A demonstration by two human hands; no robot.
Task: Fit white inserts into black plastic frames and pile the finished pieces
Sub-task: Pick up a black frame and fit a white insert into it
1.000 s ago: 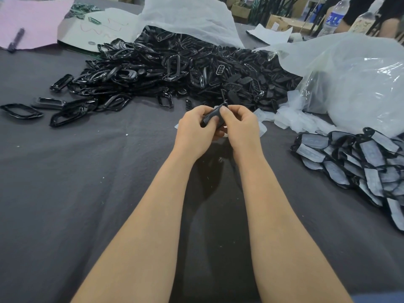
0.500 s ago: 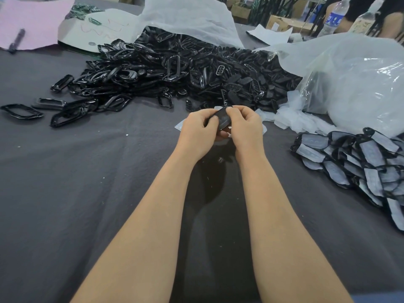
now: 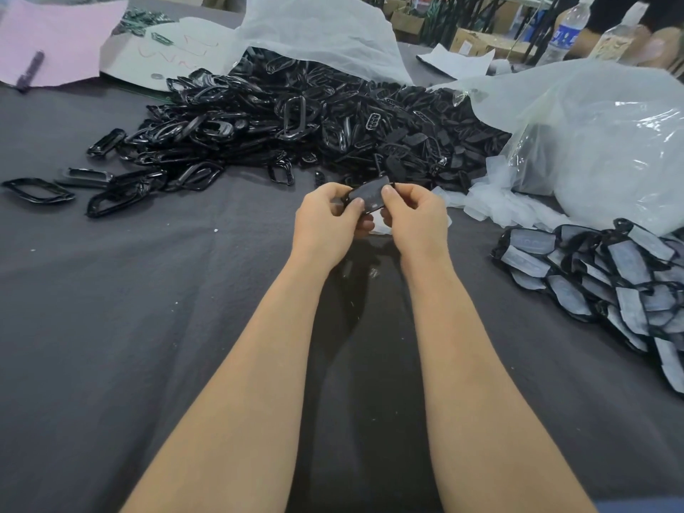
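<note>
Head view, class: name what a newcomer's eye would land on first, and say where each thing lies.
At centre, the left hand and right hand together pinch one black frame. Behind them sprawls a big heap of black frames; at the right edge lies the pile of finished pieces.

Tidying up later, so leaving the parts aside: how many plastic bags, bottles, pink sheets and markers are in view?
Plastic bags: 2
Bottles: 2
Pink sheet: 1
Marker: 1
Total: 6
</note>
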